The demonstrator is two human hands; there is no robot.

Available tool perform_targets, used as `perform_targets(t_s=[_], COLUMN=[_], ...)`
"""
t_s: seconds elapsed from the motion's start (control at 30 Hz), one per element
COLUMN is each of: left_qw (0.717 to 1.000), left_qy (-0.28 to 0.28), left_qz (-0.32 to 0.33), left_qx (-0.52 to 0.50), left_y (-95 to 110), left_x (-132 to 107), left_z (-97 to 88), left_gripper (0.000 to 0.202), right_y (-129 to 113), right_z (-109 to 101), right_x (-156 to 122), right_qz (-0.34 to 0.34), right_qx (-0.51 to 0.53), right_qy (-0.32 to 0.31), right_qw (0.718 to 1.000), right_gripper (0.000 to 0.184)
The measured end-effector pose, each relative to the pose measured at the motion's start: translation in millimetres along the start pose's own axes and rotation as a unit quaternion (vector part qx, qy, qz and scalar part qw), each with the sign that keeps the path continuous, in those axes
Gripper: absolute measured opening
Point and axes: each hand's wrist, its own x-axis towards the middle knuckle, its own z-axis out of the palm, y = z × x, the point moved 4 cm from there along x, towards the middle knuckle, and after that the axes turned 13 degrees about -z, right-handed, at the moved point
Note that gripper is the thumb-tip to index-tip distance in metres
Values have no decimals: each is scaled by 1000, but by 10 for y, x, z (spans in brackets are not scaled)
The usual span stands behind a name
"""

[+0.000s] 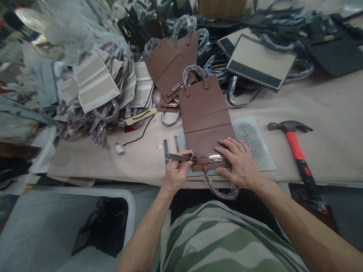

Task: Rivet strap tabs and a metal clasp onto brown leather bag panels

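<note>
Can't really see the left hand's (176, 173) grip, since the fingers wrap over part of the flat metal tool (178, 156). The right hand (242, 162) covers one edge of the brown bag panel (208, 113), which itself hides a chunk of the speckled pad (251, 138). Details on the shiny clasp (216, 158) are too tiny. Plastic heap (70, 26) upper left is mostly blur, and the frame chops off the white bin (131, 211) and brown box (222, 7).

A bag panel (208, 117) lies on the mat (252, 141), left of the hammer (296, 146).
</note>
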Motion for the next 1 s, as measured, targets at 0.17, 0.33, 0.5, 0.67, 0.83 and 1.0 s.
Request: perform_targets(t_s=[0.17,0.33,0.5,0.67,0.83,1.0], left_qw=[999,993,984,979,979,976], left_qy=[14,38,62,52,43,36], left_qz=[29,111,162,186,187,201], left_qx=[-12,-4,36,68,69,73], left_y=[5,63,89,110,127,129], left_x=[1,-21,-47,-48,-77,-110], left_z=[-1,63,92,106,107,131], left_gripper=[19,14,13,12,12,14], right_y=[4,-5,-3,-10,-26,-25], right_z=[-1,-10,-2,-16,-35,-34], right_x=[-1,4,-1,4,20,16], right_qz=[-2,-1,-2,-3,1,-1], right_qx=[-2,-5,-1,0,1,2], right_qy=[1,-1,3,6,4,9], right_qw=[1000,1000,1000,1000,1000,1000], right_gripper=[67,67,69,68,67,67])
